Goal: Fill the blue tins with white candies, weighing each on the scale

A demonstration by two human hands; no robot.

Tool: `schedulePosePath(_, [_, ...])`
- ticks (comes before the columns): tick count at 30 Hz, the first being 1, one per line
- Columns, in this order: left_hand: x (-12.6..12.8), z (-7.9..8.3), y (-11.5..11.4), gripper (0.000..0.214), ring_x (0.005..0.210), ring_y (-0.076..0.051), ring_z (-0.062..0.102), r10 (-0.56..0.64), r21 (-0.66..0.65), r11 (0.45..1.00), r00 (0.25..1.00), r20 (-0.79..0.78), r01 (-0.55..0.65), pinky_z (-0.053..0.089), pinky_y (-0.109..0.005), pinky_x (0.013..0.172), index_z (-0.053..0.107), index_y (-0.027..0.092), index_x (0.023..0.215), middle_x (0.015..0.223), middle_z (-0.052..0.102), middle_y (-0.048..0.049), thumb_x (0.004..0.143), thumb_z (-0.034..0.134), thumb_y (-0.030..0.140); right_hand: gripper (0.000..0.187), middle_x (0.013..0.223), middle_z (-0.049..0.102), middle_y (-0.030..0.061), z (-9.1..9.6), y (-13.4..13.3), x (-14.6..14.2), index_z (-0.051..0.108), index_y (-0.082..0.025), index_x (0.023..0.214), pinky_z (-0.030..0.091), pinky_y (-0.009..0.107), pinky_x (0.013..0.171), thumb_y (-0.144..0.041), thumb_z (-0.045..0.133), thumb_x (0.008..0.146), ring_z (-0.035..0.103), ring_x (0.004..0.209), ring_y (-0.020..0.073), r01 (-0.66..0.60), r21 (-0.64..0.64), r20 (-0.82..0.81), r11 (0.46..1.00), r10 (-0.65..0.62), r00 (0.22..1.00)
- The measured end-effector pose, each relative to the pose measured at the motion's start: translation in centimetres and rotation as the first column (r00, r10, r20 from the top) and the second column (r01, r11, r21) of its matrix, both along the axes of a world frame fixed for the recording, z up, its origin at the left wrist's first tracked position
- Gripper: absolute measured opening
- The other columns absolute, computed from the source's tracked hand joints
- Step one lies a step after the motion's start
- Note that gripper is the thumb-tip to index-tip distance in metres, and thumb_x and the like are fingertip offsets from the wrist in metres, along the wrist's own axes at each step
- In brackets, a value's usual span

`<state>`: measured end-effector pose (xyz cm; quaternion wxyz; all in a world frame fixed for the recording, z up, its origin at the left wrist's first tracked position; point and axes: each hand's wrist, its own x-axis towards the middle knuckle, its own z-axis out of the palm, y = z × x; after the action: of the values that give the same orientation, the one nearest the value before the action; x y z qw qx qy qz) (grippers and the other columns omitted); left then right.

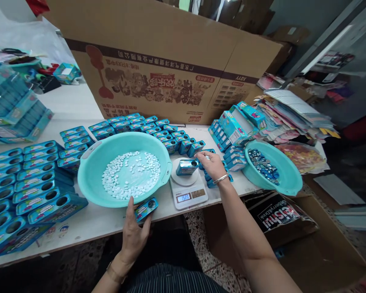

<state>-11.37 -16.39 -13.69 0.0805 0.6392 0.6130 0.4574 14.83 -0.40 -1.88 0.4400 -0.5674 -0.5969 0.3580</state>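
Note:
My left hand (134, 232) is closed round a small blue tin (146, 209), held at the table's front edge just below the big teal basin (91, 171) of white tablets (131, 174). My right hand (212, 162) hovers right of a white digital scale (188, 191), fingers curled and pinched over a few small white pieces. A blue tin (186, 166) lies on the scale's round plate. The scale's display shows digits.
Rows of blue tins (24, 183) cover the table's left and back. A second teal basin (288, 179) with shiny blue caps sits at the right. A large cardboard box (171, 61) stands behind; an open carton (293, 232) rests on the floor, paper stacks (293, 114) beyond.

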Motion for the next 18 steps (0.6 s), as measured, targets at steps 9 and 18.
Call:
schedulePosePath(9, [0.4, 0.6, -0.3, 0.082, 0.111, -0.028, 0.058, 0.023, -0.019, 1.000, 1.000, 0.013, -0.023, 0.051, -0.040, 0.090, 0.014, 0.016, 0.149, 0.125, 0.053, -0.0190, 0.084, 0.061, 0.032, 0.031, 0.079, 0.071, 0.0061, -1.2, -0.1, 0.5, 0.072, -0.018, 0.078, 0.046, 0.034, 0.076, -0.045, 0.059, 0.075, 0.063, 0.079, 0.0214, 0.022, 0.012, 0.172, 1.000, -0.023, 0.985])
schedulePosePath(18, [-0.4, -0.8, -3.1, 0.103, 0.121, -0.032, 0.048, 0.090, -0.082, 0.994, 0.987, 0.136, -0.079, 0.045, -0.051, 0.098, 0.002, 0.020, 0.149, 0.138, 0.034, -0.0200, 0.075, 0.071, 0.036, 0.037, 0.061, 0.061, 0.0010, -2.5, 0.6, 1.1, 0.072, -0.017, 0.083, 0.045, 0.029, 0.058, -0.051, 0.061, 0.072, 0.055, 0.061, 0.0159, 0.044, -0.052, 0.046, 0.998, -0.042, 0.998])
